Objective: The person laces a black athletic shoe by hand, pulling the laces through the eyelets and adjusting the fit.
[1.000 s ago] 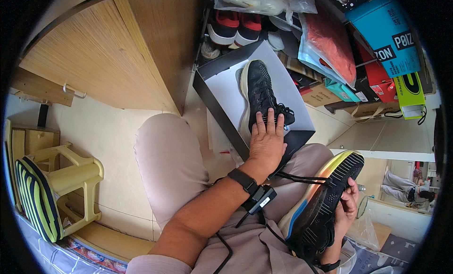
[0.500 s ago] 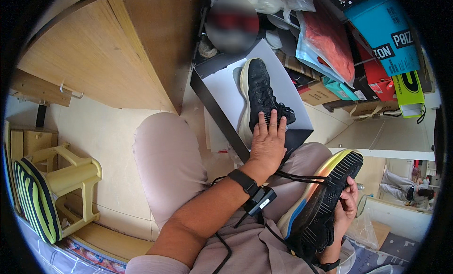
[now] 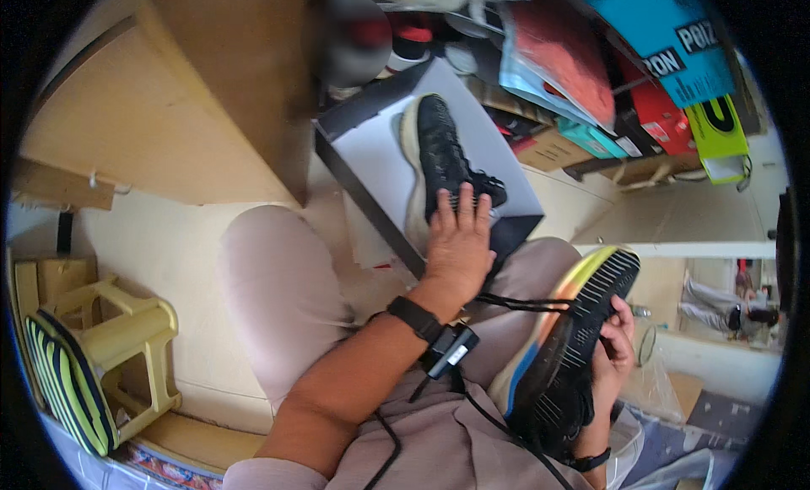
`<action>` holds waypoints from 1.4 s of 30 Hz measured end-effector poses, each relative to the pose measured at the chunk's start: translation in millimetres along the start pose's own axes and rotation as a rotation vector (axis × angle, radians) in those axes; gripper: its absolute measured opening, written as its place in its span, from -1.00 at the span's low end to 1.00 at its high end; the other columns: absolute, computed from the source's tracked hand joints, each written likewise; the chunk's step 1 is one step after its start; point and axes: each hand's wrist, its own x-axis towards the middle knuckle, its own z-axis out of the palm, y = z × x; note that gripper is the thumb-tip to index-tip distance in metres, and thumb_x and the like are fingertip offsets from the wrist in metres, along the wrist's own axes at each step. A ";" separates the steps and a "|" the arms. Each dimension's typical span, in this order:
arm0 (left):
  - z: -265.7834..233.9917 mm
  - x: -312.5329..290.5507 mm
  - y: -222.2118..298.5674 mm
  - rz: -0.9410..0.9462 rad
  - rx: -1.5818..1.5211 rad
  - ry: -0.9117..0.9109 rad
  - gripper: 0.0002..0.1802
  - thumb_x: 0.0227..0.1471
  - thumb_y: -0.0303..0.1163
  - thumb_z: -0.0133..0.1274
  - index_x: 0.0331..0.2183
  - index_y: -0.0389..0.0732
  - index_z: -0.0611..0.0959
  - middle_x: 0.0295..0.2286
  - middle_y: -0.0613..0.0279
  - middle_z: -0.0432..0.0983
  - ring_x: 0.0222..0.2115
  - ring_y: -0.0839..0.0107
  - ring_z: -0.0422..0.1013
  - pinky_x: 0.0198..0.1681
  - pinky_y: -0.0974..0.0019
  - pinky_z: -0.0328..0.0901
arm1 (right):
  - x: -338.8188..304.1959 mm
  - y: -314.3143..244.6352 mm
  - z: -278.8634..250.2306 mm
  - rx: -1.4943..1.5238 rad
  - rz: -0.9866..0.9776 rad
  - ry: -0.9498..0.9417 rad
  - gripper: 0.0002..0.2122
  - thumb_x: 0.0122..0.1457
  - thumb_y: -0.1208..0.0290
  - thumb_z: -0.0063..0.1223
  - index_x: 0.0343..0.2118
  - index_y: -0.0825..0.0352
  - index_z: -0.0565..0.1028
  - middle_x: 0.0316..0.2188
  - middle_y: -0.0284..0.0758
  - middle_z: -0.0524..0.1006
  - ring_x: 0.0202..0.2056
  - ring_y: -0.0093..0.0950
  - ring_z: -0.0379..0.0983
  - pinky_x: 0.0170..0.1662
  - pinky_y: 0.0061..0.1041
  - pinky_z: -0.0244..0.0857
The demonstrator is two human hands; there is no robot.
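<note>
We see an open black shoebox point(image 3: 371, 207) with a white inside, resting at the knees. Beyond it — stacked boxes: blue point(image 3: 654, 43), red point(image 3: 654, 115), lime-green point(image 3: 717, 127), teal point(image 3: 591, 138) and brown cardboard point(image 3: 544, 150).

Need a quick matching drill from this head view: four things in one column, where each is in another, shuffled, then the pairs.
Things:
1. black shoe
2. shoe with the multicoloured sole
3. yellow plastic stool
4. open shoe box

Places:
A. on the floor at the person's left
B. held sole-up in the right hand
C. on the floor ahead of the knees, beside the wooden cabinet
D. lying in the box, under the left hand

Pairs: 1-D, 2-B, 3-A, 4-C
</note>
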 end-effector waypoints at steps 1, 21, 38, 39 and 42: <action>-1.7 0.9 0.2 -0.009 0.006 -0.020 -0.08 -0.07 -0.10 0.16 0.23 -0.16 0.12 0.23 -0.10 -0.05 0.21 -0.20 -0.09 0.23 -0.07 -0.07 | -0.6 6.9 0.5 0.044 -0.020 0.011 -0.76 -0.13 0.83 -0.01 -0.41 0.37 0.53 0.07 -0.22 0.32 -0.20 -0.54 0.23 -0.03 -0.57 0.12; 0.4 10.5 -18.5 0.021 0.090 0.089 -0.14 -0.13 -0.12 0.21 0.14 -0.19 0.22 0.15 -0.20 0.10 0.11 -0.26 0.09 0.21 -0.04 0.02 | 0.9 -1.8 11.8 0.093 -0.045 0.079 -0.80 -0.13 0.75 0.20 -0.40 0.37 0.58 -0.01 -0.28 0.37 -0.34 -0.61 0.23 -0.14 -0.59 0.18; -81.2 -19.4 66.4 0.630 -0.546 0.215 -0.72 -0.13 -0.47 0.23 -0.26 -0.19 0.65 -0.30 0.20 0.46 -0.24 0.25 0.38 -0.15 0.29 0.28 | 0.8 -11.0 15.4 -0.020 -0.107 0.047 -0.81 -0.15 0.75 0.14 -0.42 0.36 0.57 -0.02 -0.26 0.38 -0.30 -0.55 0.24 -0.14 -0.57 0.20; -81.7 -22.0 68.3 0.685 -0.643 0.123 -0.72 -0.15 -0.50 0.23 -0.27 -0.19 0.65 -0.32 0.20 0.45 -0.29 0.29 0.39 -0.20 0.31 0.30 | 0.7 -11.8 16.5 -0.030 -0.114 0.035 -0.81 -0.14 0.74 0.14 -0.42 0.36 0.57 -0.02 -0.26 0.37 -0.29 -0.55 0.24 -0.14 -0.57 0.21; -66.7 -24.9 61.2 0.593 -0.860 0.054 -0.81 -0.15 -0.48 0.19 -0.36 -0.14 0.66 -0.33 0.23 0.44 -0.34 0.25 0.41 -0.26 0.26 0.31 | 1.3 -14.8 18.1 -0.051 -0.142 0.034 -0.81 -0.15 0.74 0.14 -0.42 0.36 0.58 -0.02 -0.26 0.37 -0.28 -0.54 0.24 -0.14 -0.57 0.21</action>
